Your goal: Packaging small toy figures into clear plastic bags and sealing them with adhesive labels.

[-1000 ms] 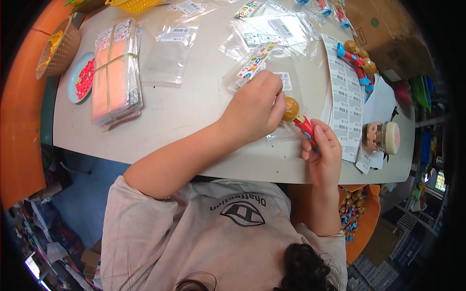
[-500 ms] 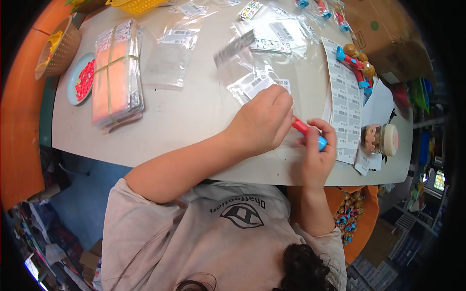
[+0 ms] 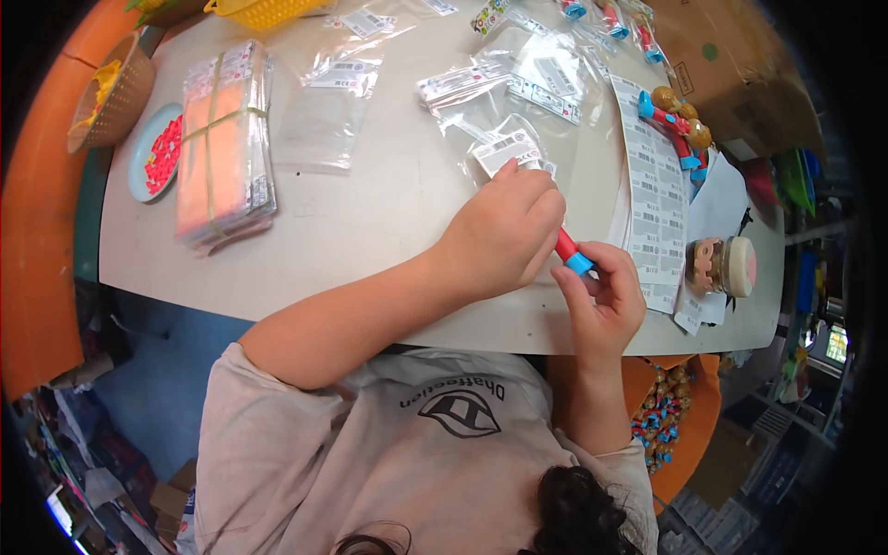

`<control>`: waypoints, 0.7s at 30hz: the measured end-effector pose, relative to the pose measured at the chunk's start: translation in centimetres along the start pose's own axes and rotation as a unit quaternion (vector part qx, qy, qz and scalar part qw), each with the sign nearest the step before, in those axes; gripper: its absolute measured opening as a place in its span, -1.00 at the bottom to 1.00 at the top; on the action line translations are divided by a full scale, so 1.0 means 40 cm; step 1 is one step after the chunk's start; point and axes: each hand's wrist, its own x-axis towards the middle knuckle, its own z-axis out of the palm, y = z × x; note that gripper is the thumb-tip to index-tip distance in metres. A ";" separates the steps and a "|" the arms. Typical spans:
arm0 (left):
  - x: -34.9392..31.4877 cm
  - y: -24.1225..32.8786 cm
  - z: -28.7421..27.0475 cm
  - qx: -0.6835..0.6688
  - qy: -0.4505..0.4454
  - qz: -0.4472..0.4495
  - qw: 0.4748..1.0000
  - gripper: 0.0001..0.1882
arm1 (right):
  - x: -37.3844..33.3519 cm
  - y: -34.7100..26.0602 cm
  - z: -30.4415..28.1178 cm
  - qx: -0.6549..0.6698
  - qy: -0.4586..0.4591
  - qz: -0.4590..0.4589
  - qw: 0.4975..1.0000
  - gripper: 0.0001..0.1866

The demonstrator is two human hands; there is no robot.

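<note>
My left hand (image 3: 504, 227) is closed over the table, its fingertips pinching a clear plastic bag (image 3: 507, 154) with a white barcode label. From beneath those fingers comes a red stick toy (image 3: 566, 246) with a blue end; its upper part is hidden by the left hand. At the blue end, my right hand (image 3: 606, 301) grips the toy between thumb and fingers. Just beyond the left hand lie more clear bags (image 3: 546, 79) with printed header strips.
At left stand a banded stack of bags (image 3: 217, 139), a blue plate (image 3: 139, 176) of small red pieces, and a basket (image 3: 129, 92). Label sheets (image 3: 657, 208), gold-topped red sticks (image 3: 680, 129) and a lidded jar (image 3: 726, 266) lie right. An orange container (image 3: 708, 407) holds many similar sticks.
The toy has turned to point more steeply, and my right hand has shifted slightly down with its fingers rearranged on the blue end. A blurred header strip beyond my left hand now lies still.
</note>
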 end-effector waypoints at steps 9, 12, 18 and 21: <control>0.007 -0.016 -0.007 -0.021 0.047 -0.009 0.999 -0.86 | 0.012 -0.009 -0.021 -0.079 -0.135 -0.011 0.988 -0.55; 0.005 -0.004 -0.016 -0.019 0.007 0.006 1.000 -0.85 | 0.023 -0.001 -0.022 -0.094 -0.092 0.009 0.991 -0.59; -0.005 -0.006 -0.001 -0.035 0.031 0.019 0.999 -0.84 | 0.061 0.033 0.008 -0.223 -0.005 -0.135 0.965 -0.65; -0.001 -0.004 -0.005 -0.037 0.044 0.004 0.998 -0.85 | 0.080 0.051 0.007 -0.119 -0.052 -0.174 0.976 -0.64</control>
